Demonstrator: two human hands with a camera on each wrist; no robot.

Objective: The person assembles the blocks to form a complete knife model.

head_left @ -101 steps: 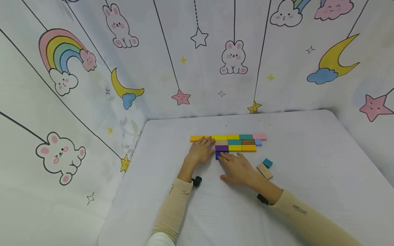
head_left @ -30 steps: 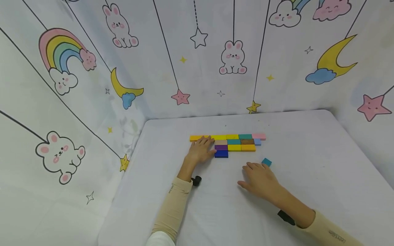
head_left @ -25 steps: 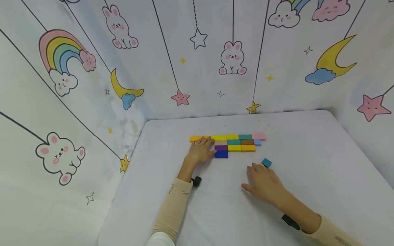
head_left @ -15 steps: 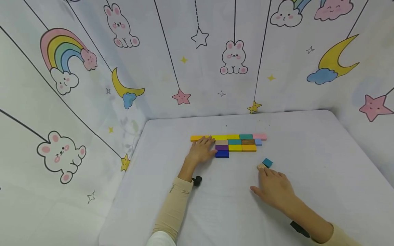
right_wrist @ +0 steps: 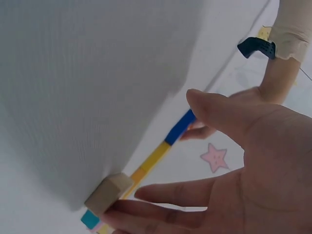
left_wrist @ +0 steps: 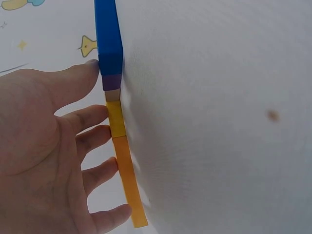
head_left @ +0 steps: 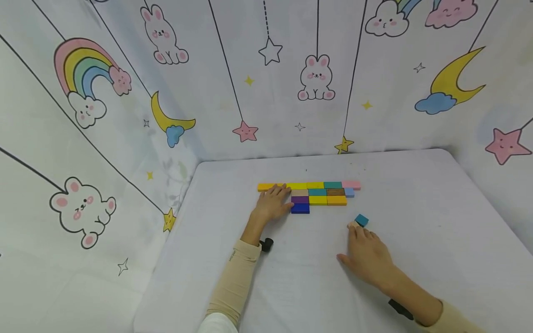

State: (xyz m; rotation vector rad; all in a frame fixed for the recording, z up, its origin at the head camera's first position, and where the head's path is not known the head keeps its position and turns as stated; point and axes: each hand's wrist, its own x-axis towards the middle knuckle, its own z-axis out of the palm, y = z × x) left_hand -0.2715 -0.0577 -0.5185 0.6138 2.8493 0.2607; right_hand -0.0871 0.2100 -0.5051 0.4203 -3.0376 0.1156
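Observation:
My left hand (head_left: 271, 206) lies at the left end of a flat set of coloured wooden blocks. In the left wrist view its fingertips touch the yellow and orange blocks (left_wrist: 126, 170), and the thumb meets the dark blue block (left_wrist: 109, 41). That dark blue block (head_left: 300, 209) sits alone in the nearest row, against the purple block (head_left: 300, 200). My right hand (head_left: 370, 256) reaches over a plain wood block (head_left: 353, 225), largely covered in the head view. In the right wrist view, fingertips touch the plain wood block (right_wrist: 108, 194); the thumb stands apart from it.
A teal block (head_left: 362, 220) lies just beyond the plain wood one. Behind are rows with a pink block (head_left: 351, 185), a brown block (head_left: 335, 192) and a light blue block (head_left: 350, 192). A white cloth covers the table (head_left: 437, 208); a patterned curtain (head_left: 283, 106) hangs behind.
My right hand has left the dark blue block and moved right and nearer, over the plain wood block. It has barely shifted in the last half second. My left hand stays put.

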